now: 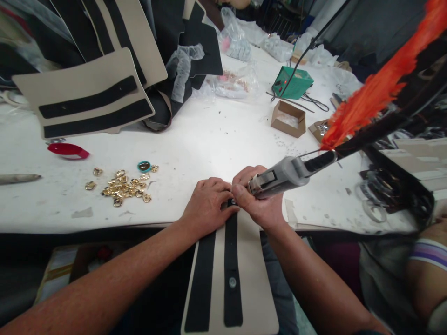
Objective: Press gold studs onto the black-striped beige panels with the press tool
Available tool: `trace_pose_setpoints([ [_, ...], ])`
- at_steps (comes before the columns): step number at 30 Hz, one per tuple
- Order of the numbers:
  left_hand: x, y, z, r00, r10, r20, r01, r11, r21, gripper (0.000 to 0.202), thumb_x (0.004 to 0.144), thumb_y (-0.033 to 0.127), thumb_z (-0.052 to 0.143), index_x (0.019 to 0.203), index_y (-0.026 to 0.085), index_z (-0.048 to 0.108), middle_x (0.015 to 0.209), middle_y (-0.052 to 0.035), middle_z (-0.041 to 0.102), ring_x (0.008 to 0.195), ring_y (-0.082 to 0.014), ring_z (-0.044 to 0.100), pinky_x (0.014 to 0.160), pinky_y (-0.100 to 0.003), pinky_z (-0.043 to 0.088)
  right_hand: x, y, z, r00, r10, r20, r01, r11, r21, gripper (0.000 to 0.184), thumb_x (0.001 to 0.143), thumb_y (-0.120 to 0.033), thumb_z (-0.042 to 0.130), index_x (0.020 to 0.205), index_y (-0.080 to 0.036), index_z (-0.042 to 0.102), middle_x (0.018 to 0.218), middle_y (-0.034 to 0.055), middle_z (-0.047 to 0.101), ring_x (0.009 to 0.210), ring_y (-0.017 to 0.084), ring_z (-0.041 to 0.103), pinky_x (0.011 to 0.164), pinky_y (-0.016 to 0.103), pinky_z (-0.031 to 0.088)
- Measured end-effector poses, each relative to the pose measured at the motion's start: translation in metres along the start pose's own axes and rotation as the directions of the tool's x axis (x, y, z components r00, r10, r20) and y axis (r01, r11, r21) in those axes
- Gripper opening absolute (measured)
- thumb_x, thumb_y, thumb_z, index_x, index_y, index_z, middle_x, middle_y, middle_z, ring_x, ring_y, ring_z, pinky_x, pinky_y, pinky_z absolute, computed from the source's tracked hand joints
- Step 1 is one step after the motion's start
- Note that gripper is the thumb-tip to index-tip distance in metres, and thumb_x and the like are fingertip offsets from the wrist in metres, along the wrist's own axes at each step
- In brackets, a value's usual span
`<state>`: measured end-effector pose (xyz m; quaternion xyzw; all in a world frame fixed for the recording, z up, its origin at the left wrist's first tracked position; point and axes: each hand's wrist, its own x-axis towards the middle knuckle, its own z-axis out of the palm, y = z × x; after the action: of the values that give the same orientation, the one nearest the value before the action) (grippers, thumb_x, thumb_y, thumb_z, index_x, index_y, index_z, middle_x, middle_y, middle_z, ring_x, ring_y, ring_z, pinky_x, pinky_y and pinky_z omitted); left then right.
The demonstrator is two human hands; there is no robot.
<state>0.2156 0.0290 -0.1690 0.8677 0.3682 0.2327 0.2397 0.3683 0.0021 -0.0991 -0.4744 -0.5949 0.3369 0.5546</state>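
Grey heat gun (279,173), probably, partly hides the right hand (261,207).

This was a small production workshop. A long white worktop (195,135) carried stacked beige-and-black mats (84,93), loose gold metal fittings (122,188), a grey power tool (279,174), a cardboard tray of small parts (288,118), a green electrical box (292,82) and plastic bags (235,42).

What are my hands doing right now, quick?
Left hand: open, resting on a beige mat.
Right hand: closed, holding a grey handheld tool.
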Motion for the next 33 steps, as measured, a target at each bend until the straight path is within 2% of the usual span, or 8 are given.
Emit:
trace_pose_setpoints([
  [7, -0.001, -0.001, 0.001, 0.999, 0.014, -0.028, -0.015, 1.000, -0.005, 0.013, 0.091, 0.031, 0.071, 0.101, 0.027, 0.078, 0.119, -0.0055, 0.075, 0.121, -0.0330, 0.060, 0.100, -0.054, 0.046, -0.001, 0.006, -0.004, 0.997, -0.047, 0.055, 0.043, 0.996, 0.081, 0.018, 0.089, -0.030, 0.073, 0.079, -0.023, 0.059, 0.072, -0.0014, 0.064, 0.061, 0.014, 0.059, 0.059, 0.030, 0.051],
  [12, -0.002, 0.000, 0.000, 0.999, 0.022, -0.047, -0.020, 0.999, 0.041, 0.017, 0.091, 0.035, 0.073, 0.105, 0.027, 0.078, 0.111, -0.0069, 0.075, 0.116, -0.0342, 0.062, 0.097, -0.054, 0.048, -0.003, 0.005, 0.003, 0.999, -0.018, 0.028, 0.017, 1.000, 0.021, 0.020, 0.083, -0.028, 0.077, 0.076, -0.022, 0.060, 0.075, 0.0006, 0.067, 0.065, 0.016, 0.062, 0.063, 0.031, 0.053],
  [18, -0.004, 0.000, 0.000, 0.997, 0.052, -0.055, -0.050, 0.998, 0.037, 0.027, 0.089, 0.039, 0.079, 0.113, 0.028, 0.077, 0.122, -0.0044, 0.076, 0.121, -0.0312, 0.063, 0.100, -0.052, 0.050, 0.001, -0.016, 0.003, 0.997, 0.074, -0.014, -0.073, 0.996, 0.057, 0.031, 0.077, -0.042, 0.086, 0.075, -0.019, 0.067, 0.067, -0.0011, 0.063, 0.061, 0.014, 0.057, 0.058, 0.028, 0.051],
  [21, -0.005, 0.000, 0.001, 0.996, 0.050, -0.077, -0.049, 0.999, 0.017, 0.030, 0.086, 0.039, 0.083, 0.114, 0.030, 0.079, 0.125, -0.0031, 0.077, 0.122, -0.0293, 0.064, 0.104, -0.051, 0.049, -0.012, -0.036, -0.018, 0.979, 0.110, -0.171, -0.098, 0.992, 0.078, 0.036, 0.078, -0.050, 0.086, 0.083, -0.018, 0.070, 0.064, -0.0008, 0.063, 0.057, 0.015, 0.057, 0.054, 0.028, 0.049],
  [24, -0.005, 0.000, 0.002, 0.995, 0.036, -0.098, -0.036, 0.999, 0.006, 0.030, 0.086, 0.038, 0.082, 0.115, 0.030, 0.080, 0.126, -0.0050, 0.077, 0.122, -0.0295, 0.064, 0.105, -0.052, 0.048, -0.042, -0.044, -0.052, 0.907, 0.198, -0.371, -0.228, 0.973, -0.038, 0.045, 0.076, -0.054, 0.087, 0.097, -0.016, 0.074, 0.070, 0.0015, 0.068, 0.059, 0.017, 0.060, 0.058, 0.032, 0.052],
  [28, -0.004, 0.000, 0.003, 0.995, 0.047, -0.091, -0.046, 0.999, 0.012, 0.029, 0.086, 0.038, 0.080, 0.114, 0.029, 0.080, 0.126, -0.0055, 0.077, 0.122, -0.0299, 0.064, 0.106, -0.054, 0.048, -0.093, -0.019, -0.098, 0.836, 0.301, -0.458, -0.475, 0.816, -0.331, 0.049, 0.078, -0.059, 0.079, 0.099, -0.015, 0.074, 0.077, 0.0039, 0.071, 0.071, 0.023, 0.064, 0.070, 0.038, 0.053],
  [30, -0.004, 0.001, 0.002, 0.995, 0.047, -0.090, -0.046, 0.999, 0.013, 0.030, 0.086, 0.038, 0.080, 0.115, 0.028, 0.079, 0.126, -0.0056, 0.077, 0.122, -0.0297, 0.064, 0.106, -0.053, 0.048, -0.114, 0.000, -0.116, 0.816, 0.304, -0.492, -0.529, 0.736, -0.422, 0.049, 0.082, -0.061, 0.071, 0.100, -0.015, 0.073, 0.081, 0.0063, 0.073, 0.078, 0.027, 0.067, 0.077, 0.041, 0.054],
  [33, -0.006, 0.003, 0.001, 0.995, 0.034, -0.098, -0.034, 0.999, 0.000, 0.033, 0.086, 0.036, 0.080, 0.117, 0.025, 0.078, 0.126, -0.0065, 0.077, 0.122, -0.0296, 0.064, 0.107, -0.053, 0.047, -0.140, 0.020, -0.134, 0.807, 0.199, -0.557, -0.524, 0.678, -0.516, 0.064, 0.084, -0.062, 0.067, 0.122, -0.011, 0.069, 0.113, 0.0183, 0.074, 0.106, 0.037, 0.069, 0.095, 0.051, 0.054],
])
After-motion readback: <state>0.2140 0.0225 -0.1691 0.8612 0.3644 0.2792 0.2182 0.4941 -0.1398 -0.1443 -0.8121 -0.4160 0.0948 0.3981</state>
